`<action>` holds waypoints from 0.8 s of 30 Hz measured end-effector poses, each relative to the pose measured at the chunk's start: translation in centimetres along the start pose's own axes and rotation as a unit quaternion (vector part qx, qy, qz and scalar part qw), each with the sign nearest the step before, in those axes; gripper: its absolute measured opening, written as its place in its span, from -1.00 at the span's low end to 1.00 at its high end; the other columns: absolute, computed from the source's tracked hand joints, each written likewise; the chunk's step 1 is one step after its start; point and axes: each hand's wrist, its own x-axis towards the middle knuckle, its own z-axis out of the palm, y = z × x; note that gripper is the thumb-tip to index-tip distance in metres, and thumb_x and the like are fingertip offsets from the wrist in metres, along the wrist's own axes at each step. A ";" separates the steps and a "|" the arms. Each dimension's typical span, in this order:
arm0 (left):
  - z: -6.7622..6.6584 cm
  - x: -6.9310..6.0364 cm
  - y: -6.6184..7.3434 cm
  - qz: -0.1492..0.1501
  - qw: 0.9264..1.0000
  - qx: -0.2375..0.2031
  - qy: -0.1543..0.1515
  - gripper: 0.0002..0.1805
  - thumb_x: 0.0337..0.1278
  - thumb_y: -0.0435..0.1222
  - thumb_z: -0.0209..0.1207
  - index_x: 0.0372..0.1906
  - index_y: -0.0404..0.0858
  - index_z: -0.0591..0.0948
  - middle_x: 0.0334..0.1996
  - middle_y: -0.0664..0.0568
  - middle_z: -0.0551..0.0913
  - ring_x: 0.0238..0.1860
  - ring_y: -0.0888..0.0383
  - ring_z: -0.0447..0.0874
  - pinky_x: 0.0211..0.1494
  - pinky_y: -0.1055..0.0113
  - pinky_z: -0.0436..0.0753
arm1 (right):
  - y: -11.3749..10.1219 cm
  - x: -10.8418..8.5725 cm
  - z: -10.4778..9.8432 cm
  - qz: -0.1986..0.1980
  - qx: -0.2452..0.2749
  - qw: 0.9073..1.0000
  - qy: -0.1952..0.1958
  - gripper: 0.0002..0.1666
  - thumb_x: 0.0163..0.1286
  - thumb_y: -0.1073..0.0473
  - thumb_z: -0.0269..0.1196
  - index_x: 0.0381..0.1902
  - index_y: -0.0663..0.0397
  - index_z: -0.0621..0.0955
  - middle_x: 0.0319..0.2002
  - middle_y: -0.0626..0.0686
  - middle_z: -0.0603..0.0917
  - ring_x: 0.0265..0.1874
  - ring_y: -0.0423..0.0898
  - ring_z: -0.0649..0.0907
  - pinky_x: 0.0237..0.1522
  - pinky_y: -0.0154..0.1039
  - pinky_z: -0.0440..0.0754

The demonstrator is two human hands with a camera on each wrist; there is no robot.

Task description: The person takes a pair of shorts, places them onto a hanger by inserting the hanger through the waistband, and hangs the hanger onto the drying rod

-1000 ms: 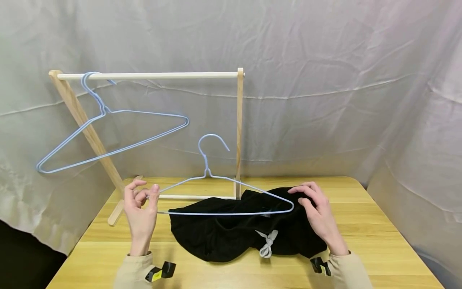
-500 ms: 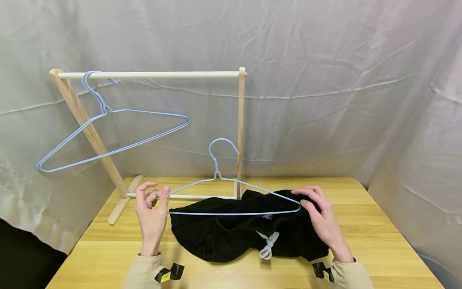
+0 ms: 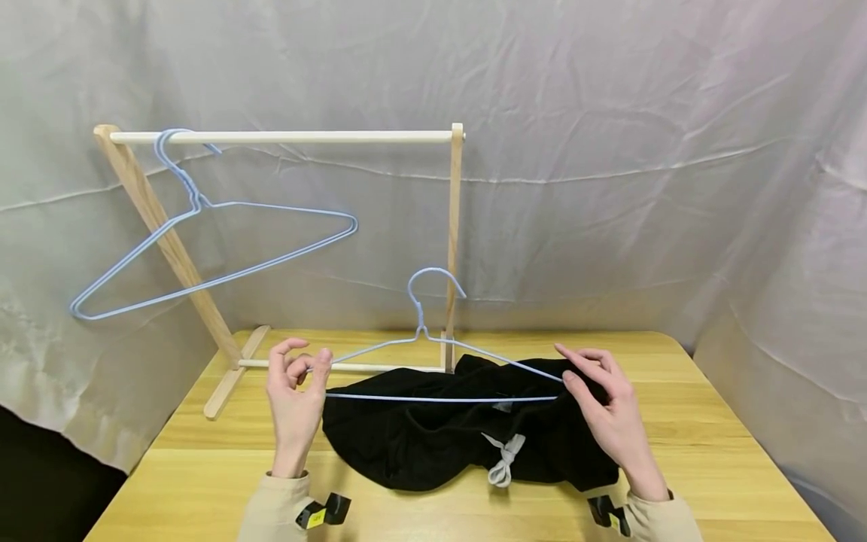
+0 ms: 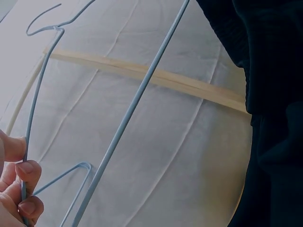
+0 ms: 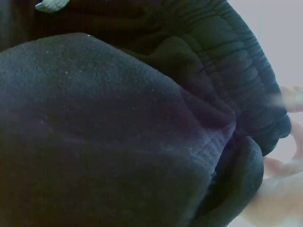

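Pinching a blue hanger (image 3: 440, 400) near its left end with the left hand (image 3: 296, 406); with the right hand (image 3: 609, 410) at its opposite end, cannot tell whether gripping there. Held over black clothing (image 3: 420, 444) with a grey bow (image 3: 503, 463), on the wooden table (image 3: 691, 467), in front of a rack (image 3: 454, 218) bearing more blue hangers (image 3: 196, 197).

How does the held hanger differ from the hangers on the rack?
The held hanger is pinched by the left hand; the hung hangers hook over the white rail. The held hanger is single; the hung hangers overlap, at least two together. In the head view, the held hanger sits lower, the hung hangers higher. All are thin and blue, with hooks.
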 end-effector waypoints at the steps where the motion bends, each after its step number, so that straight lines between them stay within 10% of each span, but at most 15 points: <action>1: 0.0 0.0 0.0 0.000 1.000 -0.001 -0.003 -0.72 0.27 -0.46 0.24 -0.01 -0.23 0.45 -0.60 0.49 0.62 -0.31 0.30 0.45 -0.06 0.39 0.35 | -0.1 0.0 0.0 -0.001 -0.005 1.000 0.001 -0.50 0.23 0.57 0.25 0.12 0.21 0.69 -0.05 -0.10 0.59 -0.04 -0.35 0.53 0.03 -0.54 0.34; 8: 0.3 -0.1 0.1 -0.002 0.999 0.006 -0.040 -0.70 0.25 -0.47 0.25 0.02 -0.32 0.45 -0.61 0.46 0.60 -0.35 0.30 0.43 -0.10 0.42 0.38 | -0.4 0.2 0.2 -0.004 -0.016 1.000 0.017 -0.45 0.20 0.56 0.29 0.17 0.20 0.66 -0.05 -0.20 0.58 -0.02 -0.37 0.54 0.09 -0.58 0.33; 15: 1.1 -0.6 -0.1 0.001 0.997 0.008 -0.079 -0.68 0.23 -0.48 0.27 0.03 -0.38 0.46 -0.63 0.43 0.58 -0.44 0.29 0.37 -0.57 0.44 0.29 | -0.3 0.3 0.8 -0.026 -0.025 0.998 0.053 -0.58 0.11 0.59 0.35 -0.04 0.27 0.73 -0.18 -0.03 0.70 -0.06 -0.49 0.60 0.03 -0.65 0.43; 24: 1.9 -1.1 -0.1 -0.014 0.996 0.009 -0.086 -0.67 0.19 -0.46 0.31 0.01 -0.36 0.48 -0.66 0.41 0.56 -0.49 0.27 0.27 -0.42 0.38 0.30 | -0.7 0.6 1.1 0.005 -0.054 0.997 0.056 -0.73 0.17 0.45 0.41 -0.15 0.17 0.78 -0.26 -0.13 0.72 -0.14 -0.56 0.61 -0.01 -0.65 0.46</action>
